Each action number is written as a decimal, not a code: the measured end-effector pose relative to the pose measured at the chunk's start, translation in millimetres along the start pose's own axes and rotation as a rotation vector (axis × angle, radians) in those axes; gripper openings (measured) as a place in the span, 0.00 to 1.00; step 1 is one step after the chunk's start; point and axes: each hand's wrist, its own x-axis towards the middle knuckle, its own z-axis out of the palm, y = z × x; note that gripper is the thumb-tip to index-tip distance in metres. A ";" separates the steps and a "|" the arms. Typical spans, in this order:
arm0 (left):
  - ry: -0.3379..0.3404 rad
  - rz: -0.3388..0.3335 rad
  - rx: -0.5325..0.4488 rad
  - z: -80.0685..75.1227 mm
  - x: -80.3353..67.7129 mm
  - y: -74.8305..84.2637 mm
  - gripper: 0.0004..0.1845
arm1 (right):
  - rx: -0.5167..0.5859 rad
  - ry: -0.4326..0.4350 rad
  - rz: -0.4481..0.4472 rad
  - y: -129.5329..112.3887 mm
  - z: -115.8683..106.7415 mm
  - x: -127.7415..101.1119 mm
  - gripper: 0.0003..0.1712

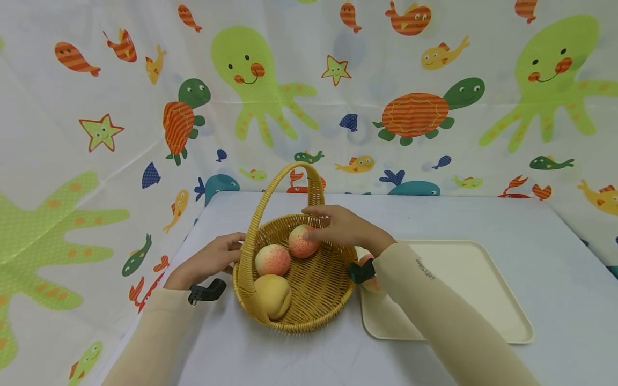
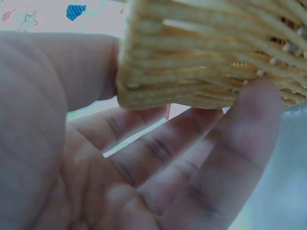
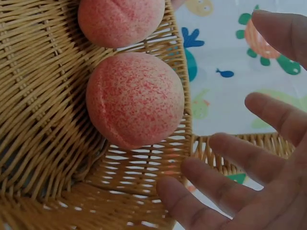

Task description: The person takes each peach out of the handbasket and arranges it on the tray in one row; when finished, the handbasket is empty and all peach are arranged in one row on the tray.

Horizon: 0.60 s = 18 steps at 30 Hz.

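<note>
A wicker basket point(image 1: 318, 292) with an arched handle stands on the table. Two pink-and-cream peaches lie in it, one at the left point(image 1: 272, 261) and one toward the back point(image 1: 302, 247); a yellow peach point(image 1: 274, 297) sits at the front left. My left hand point(image 1: 210, 261) holds the basket's left side, with its thumb against the wicker and its fingers around the underside in the left wrist view. Over the back rim, my right hand point(image 1: 346, 228) has its fingers spread and holds nothing. The right wrist view shows it apart from the nearer peach point(image 3: 135, 100).
A cream tray point(image 1: 458, 284) lies to the right of the basket. Another pink-and-cream peach point(image 1: 373, 285) is at its left end, partly hidden by my right wrist. Behind the table hangs a curtain point(image 1: 294, 59) printed with sea animals.
</note>
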 end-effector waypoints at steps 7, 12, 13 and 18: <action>0.002 -0.003 -0.006 -2.2 1.1 -0.4 0.24 | -0.006 -0.029 0.034 -2.8 6.1 18.0 0.35; -0.009 0.005 -0.014 0.3 1.1 0.3 0.24 | -0.024 -0.038 0.079 -0.9 10.7 24.7 0.35; -0.012 0.010 -0.014 0.6 0.8 0.8 0.24 | -0.030 -0.043 0.083 -0.6 11.6 25.9 0.35; -0.017 0.015 -0.017 0.6 -1.6 3.9 0.25 | -0.060 -0.103 0.086 0.1 15.7 30.8 0.34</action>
